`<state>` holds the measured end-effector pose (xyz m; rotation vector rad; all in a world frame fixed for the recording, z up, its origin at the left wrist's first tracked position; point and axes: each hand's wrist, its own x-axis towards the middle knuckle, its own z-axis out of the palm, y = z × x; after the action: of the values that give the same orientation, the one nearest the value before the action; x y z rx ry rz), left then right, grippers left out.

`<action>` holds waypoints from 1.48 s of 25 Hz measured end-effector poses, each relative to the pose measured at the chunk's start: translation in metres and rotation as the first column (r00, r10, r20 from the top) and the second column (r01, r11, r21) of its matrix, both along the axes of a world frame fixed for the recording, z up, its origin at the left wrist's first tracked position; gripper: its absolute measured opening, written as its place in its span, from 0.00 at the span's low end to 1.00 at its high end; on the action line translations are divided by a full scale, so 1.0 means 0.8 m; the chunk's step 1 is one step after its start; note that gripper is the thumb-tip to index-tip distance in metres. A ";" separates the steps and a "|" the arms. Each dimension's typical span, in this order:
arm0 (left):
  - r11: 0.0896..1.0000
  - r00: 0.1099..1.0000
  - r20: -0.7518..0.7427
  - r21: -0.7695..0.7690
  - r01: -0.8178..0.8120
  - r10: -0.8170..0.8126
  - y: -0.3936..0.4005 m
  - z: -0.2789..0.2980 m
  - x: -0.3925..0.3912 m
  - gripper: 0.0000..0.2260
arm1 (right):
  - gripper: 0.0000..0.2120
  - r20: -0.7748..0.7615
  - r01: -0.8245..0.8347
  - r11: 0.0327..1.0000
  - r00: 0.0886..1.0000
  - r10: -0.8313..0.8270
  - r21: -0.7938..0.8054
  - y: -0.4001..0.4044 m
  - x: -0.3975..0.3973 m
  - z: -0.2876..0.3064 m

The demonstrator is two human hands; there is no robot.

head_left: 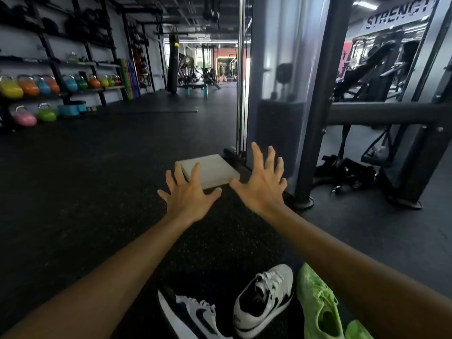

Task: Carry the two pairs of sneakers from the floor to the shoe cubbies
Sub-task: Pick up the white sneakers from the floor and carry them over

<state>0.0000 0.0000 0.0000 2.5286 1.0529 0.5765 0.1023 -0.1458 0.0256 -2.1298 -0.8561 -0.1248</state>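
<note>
Two black-and-white sneakers lie on the dark rubber floor at the bottom of the view, one (193, 314) on its side at the left, the other (265, 299) upright beside it. A neon green sneaker (318, 307) lies to their right, with the tip of a second green one (358, 330) partly hidden under my right forearm. My left hand (188, 194) and my right hand (260, 182) are stretched out forward above the floor, fingers spread, holding nothing, well beyond the shoes. No shoe cubbies are in view.
A grey foam pad (212, 170) lies on the floor just past my hands. A cable machine with thick posts (315, 118) stands right of it, with black straps (342, 172) at its base. A rack of coloured kettlebells (49, 86) lines the left wall.
</note>
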 end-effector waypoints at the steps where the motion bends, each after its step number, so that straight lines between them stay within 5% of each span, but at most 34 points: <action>1: 1.000 0.995 -0.095 0.003 -0.008 0.008 -0.001 -0.018 -0.001 0.42 | 0.48 0.055 -0.010 0.993 0.998 0.016 -0.117 0.004 -0.004 -0.018; 5: 0.999 0.938 -0.344 -0.038 0.022 -0.034 -0.013 -0.105 -0.014 0.42 | 0.49 0.124 -0.031 0.879 0.987 0.103 -0.476 0.011 -0.024 -0.122; 10: 0.976 0.832 -0.545 -0.218 -0.020 -0.104 -0.054 -0.226 -0.046 0.42 | 0.45 -0.165 -0.141 0.710 0.986 0.035 -0.690 -0.001 -0.046 -0.226; 16: 0.959 0.655 -0.724 -0.283 0.005 -0.217 -0.086 -0.292 -0.070 0.44 | 0.39 -0.334 -0.266 0.494 0.941 -0.052 -0.828 -0.025 -0.042 -0.311; 22: 0.962 0.587 -0.789 -0.265 -0.061 -0.180 -0.085 -0.310 -0.062 0.30 | 0.32 -0.356 -0.326 0.526 0.933 0.046 -0.785 -0.034 -0.040 -0.317; 26: 0.988 0.609 -0.781 -0.150 0.039 -0.142 -0.075 -0.303 -0.083 0.21 | 0.27 -0.282 -0.385 0.437 0.917 0.282 -0.813 -0.054 -0.030 -0.318; 29: 0.992 0.651 -0.749 -0.080 0.096 -0.123 -0.071 -0.308 -0.093 0.17 | 0.21 -0.257 -0.386 0.487 0.915 0.312 -0.784 -0.063 -0.027 -0.320; 34: 0.988 0.746 -0.648 -0.092 0.123 -0.153 -0.060 -0.322 -0.104 0.13 | 0.46 -0.350 -0.347 0.540 0.931 0.100 -0.767 -0.054 -0.032 -0.320; 37: 0.967 0.868 -0.430 -0.073 0.242 -0.250 -0.054 -0.323 -0.114 0.19 | 0.52 -0.370 -0.325 0.537 0.929 0.026 -0.778 -0.051 -0.035 -0.317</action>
<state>-0.0915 -0.0432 -0.2581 2.7873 0.8342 -0.0807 0.0743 -0.1863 -0.2276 -2.7843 -1.0503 0.9128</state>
